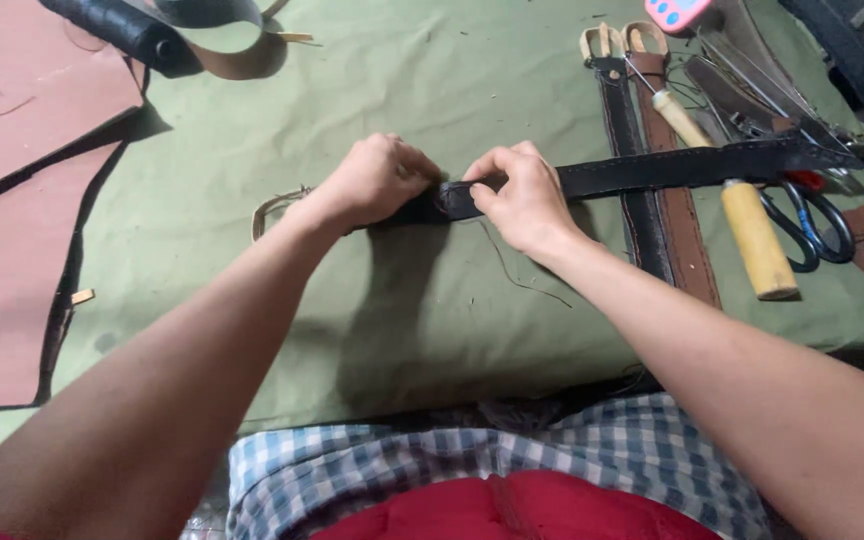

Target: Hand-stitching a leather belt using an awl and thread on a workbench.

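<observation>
Pinching the black leather strap [652, 168] at its end, both hands [377, 180] [522, 195] sit pressed close together. Its long free end could likely snag the scissors [812, 225] or wooden-handled tool [757, 240] if tugged.

Both bare forearms reach forward and converge at the middle. The left hand [377, 180] is curled into a loose fist, knuckles up. The right hand [520, 195] sits just beside it, fingers bent, thumb and forefinger pinched together.
</observation>
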